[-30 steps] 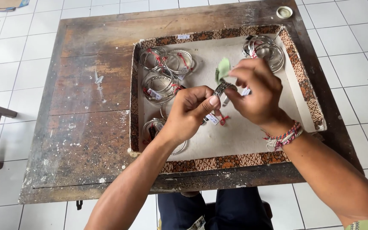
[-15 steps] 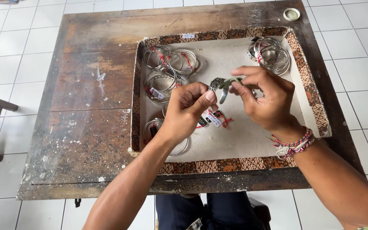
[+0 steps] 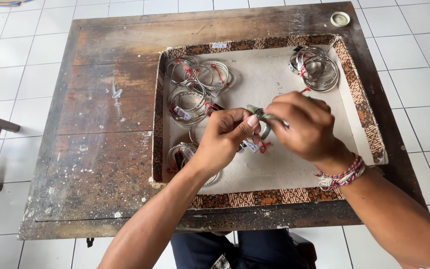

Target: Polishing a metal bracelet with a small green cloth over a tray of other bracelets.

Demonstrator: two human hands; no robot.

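Observation:
My left hand (image 3: 225,137) pinches a silver bangle (image 3: 265,130) with a small white tag and red thread hanging under it. My right hand (image 3: 307,127) meets it from the right, fingers closed on a small greenish strip (image 3: 253,109) pressed against the bangle. Both hands hover over the middle of a shallow tray (image 3: 369,124) with a white floor and a brown patterned rim. A woven bracelet circles my right wrist.
Bundles of silver bangles tied with red thread lie in the tray at upper left (image 3: 197,74), left (image 3: 189,103), lower left (image 3: 179,155) and upper right (image 3: 317,67). The tray rests on a worn wooden table (image 3: 95,149). A small round lid (image 3: 340,19) sits at the far right corner.
The greenish strip stood upright above my hands a second ago; now it is folded down against the bangle. Both hands have stayed close together over the tray's middle.

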